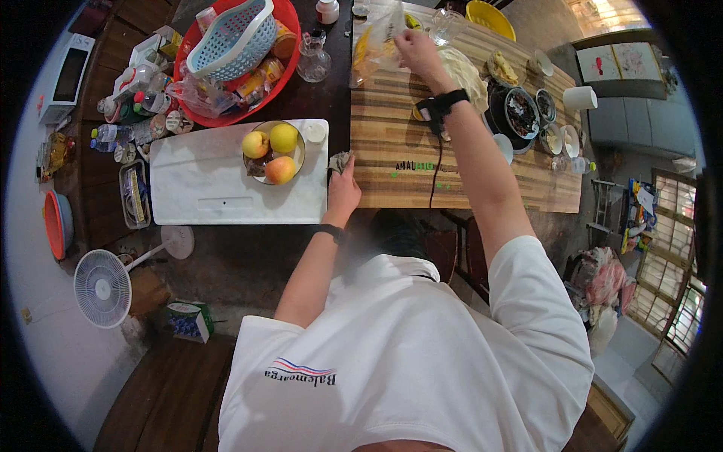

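Observation:
My left hand (344,192) is closed on a crumpled grey cloth (339,161), at the gap between the white board and the wooden table. My right arm reaches across the table, and my right hand (419,54) pinches the edge of a clear plastic bag (374,47) with something yellowish in it. Near that hand lies a pale, crumpled sheet or bag (463,71), partly hidden by my arm. A plate (300,167) holding several apples (285,138) stands on the white board (199,177), beside a small white tub (316,133).
A red basin (292,71) holds a light-blue basket (233,45) and packages. A glass jug (313,62) stands beside it. On the wooden table (376,173) are a dark pan (493,113), several bowls and a black cable (437,169). A white fan (103,288) stands at left.

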`<action>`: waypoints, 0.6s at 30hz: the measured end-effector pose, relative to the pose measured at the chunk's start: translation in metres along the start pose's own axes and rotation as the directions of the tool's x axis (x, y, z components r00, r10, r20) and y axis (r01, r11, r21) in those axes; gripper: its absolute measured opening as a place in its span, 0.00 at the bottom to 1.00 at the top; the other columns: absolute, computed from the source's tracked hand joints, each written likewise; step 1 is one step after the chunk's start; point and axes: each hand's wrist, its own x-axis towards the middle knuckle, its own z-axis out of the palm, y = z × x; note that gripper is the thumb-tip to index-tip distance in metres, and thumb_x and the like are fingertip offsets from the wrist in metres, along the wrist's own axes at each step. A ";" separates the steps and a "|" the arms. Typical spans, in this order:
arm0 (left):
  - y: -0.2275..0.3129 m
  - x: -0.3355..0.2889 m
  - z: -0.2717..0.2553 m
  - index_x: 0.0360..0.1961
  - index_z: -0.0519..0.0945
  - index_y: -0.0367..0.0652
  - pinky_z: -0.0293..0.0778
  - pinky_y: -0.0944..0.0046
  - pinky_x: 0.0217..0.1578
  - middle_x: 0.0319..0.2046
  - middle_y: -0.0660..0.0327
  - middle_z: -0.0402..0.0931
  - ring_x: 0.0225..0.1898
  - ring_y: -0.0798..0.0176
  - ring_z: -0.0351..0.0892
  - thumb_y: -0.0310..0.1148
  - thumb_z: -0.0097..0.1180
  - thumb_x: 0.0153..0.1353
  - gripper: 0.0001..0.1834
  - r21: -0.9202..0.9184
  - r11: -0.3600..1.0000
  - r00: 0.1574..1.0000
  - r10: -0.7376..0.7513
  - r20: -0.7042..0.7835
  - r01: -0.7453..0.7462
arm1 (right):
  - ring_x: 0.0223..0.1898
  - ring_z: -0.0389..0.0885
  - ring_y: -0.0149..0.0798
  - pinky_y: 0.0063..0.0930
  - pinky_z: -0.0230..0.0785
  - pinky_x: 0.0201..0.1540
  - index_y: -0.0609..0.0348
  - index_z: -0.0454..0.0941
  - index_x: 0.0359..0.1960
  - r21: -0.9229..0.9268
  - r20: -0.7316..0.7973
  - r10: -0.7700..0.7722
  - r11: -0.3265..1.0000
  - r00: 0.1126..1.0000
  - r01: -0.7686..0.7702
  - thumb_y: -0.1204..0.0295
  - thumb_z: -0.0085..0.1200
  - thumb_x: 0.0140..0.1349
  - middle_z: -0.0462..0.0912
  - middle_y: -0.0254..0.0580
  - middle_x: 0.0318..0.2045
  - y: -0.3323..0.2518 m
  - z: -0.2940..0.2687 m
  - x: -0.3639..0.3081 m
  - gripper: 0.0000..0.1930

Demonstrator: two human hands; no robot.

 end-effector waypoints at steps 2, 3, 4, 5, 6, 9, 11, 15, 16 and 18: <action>0.004 -0.001 -0.001 0.74 0.70 0.49 0.76 0.41 0.53 0.46 0.30 0.76 0.50 0.29 0.78 0.21 0.53 0.65 0.35 0.006 1.000 1.000 -0.014 0.011 0.014 | 0.29 0.90 0.52 0.44 0.82 0.36 0.72 0.81 0.39 -0.029 -0.058 -0.056 0.998 0.997 0.055 0.57 0.55 0.72 0.86 0.59 0.28 0.018 -0.026 0.001 0.23; 0.006 0.000 -0.001 0.74 0.70 0.50 0.76 0.41 0.52 0.46 0.30 0.76 0.49 0.29 0.78 0.21 0.53 0.65 0.35 0.008 1.000 1.000 -0.021 0.017 0.020 | 0.28 0.90 0.51 0.43 0.82 0.34 0.72 0.81 0.40 -0.116 -0.096 -0.140 0.985 0.985 0.129 0.56 0.55 0.72 0.86 0.59 0.27 0.034 -0.040 0.007 0.23; 0.011 0.001 -0.005 0.75 0.69 0.50 0.76 0.41 0.55 0.48 0.29 0.76 0.52 0.28 0.77 0.22 0.54 0.65 0.35 -0.003 0.999 0.997 -0.046 0.054 0.047 | 0.28 0.90 0.49 0.41 0.82 0.33 0.72 0.81 0.40 -0.208 -0.126 -0.223 0.959 0.967 0.194 0.56 0.56 0.72 0.86 0.58 0.27 0.048 -0.052 0.009 0.24; 0.013 0.002 -0.010 0.76 0.68 0.51 0.75 0.41 0.58 0.51 0.28 0.75 0.55 0.27 0.76 0.22 0.54 0.65 0.36 -0.009 0.997 0.993 -0.082 0.086 0.083 | 0.28 0.90 0.48 0.40 0.83 0.32 0.72 0.81 0.40 -0.135 -0.110 -0.170 0.979 0.979 0.154 0.55 0.56 0.72 0.86 0.57 0.27 0.045 -0.058 0.003 0.24; 0.015 0.002 -0.014 0.76 0.67 0.52 0.74 0.41 0.60 0.53 0.26 0.75 0.58 0.26 0.75 0.22 0.55 0.65 0.37 -0.014 0.993 0.986 -0.118 0.118 0.120 | 0.28 0.90 0.47 0.39 0.83 0.32 0.72 0.81 0.40 -0.062 -0.089 -0.117 0.992 0.989 0.111 0.55 0.56 0.73 0.86 0.56 0.27 0.042 -0.064 -0.004 0.24; 0.016 -0.001 -0.017 0.77 0.66 0.53 0.73 0.40 0.61 0.55 0.27 0.74 0.59 0.26 0.74 0.23 0.56 0.65 0.38 -0.054 0.994 0.989 -0.086 0.123 0.093 | 0.30 0.90 0.42 0.35 0.84 0.32 0.71 0.82 0.42 -0.149 -0.024 -0.018 0.989 1.000 0.014 0.55 0.56 0.74 0.87 0.51 0.32 0.053 -0.084 -0.009 0.24; 0.017 -0.003 -0.017 0.78 0.65 0.52 0.73 0.40 0.61 0.57 0.28 0.74 0.60 0.26 0.74 0.22 0.56 0.65 0.39 -0.026 0.995 0.986 -0.091 0.139 0.095 | 0.33 0.89 0.37 0.35 0.84 0.36 0.71 0.82 0.47 -0.144 0.013 0.078 0.987 0.997 -0.075 0.54 0.54 0.77 0.88 0.47 0.37 0.046 -0.089 -0.018 0.24; 0.005 -0.004 -0.003 0.76 0.67 0.51 0.74 0.39 0.56 0.47 0.32 0.76 0.52 0.30 0.77 0.23 0.55 0.65 0.37 0.013 0.998 0.998 0.060 -0.027 -0.060 | 0.30 0.92 0.45 0.39 0.84 0.34 0.70 0.85 0.39 -0.161 -0.057 -0.001 0.987 0.998 -0.008 0.52 0.56 0.72 0.87 0.52 0.25 0.065 -0.082 -0.019 0.25; 0.008 -0.002 -0.007 0.76 0.67 0.51 0.74 0.39 0.56 0.48 0.32 0.76 0.53 0.30 0.76 0.23 0.55 0.65 0.37 0.012 1.000 1.000 0.010 0.028 -0.011 | 0.33 0.92 0.47 0.40 0.83 0.39 0.69 0.86 0.40 -0.201 -0.043 0.018 0.979 0.999 -0.026 0.50 0.57 0.71 0.88 0.52 0.26 0.068 -0.082 -0.018 0.27; 0.015 0.002 -0.014 0.76 0.67 0.51 0.74 0.39 0.57 0.49 0.31 0.76 0.54 0.29 0.76 0.22 0.54 0.65 0.37 0.018 0.996 0.986 -0.087 0.141 0.086 | 0.36 0.92 0.49 0.41 0.82 0.43 0.69 0.86 0.39 -0.280 -0.014 0.001 0.960 1.000 -0.005 0.47 0.57 0.70 0.88 0.53 0.27 0.075 -0.082 -0.020 0.29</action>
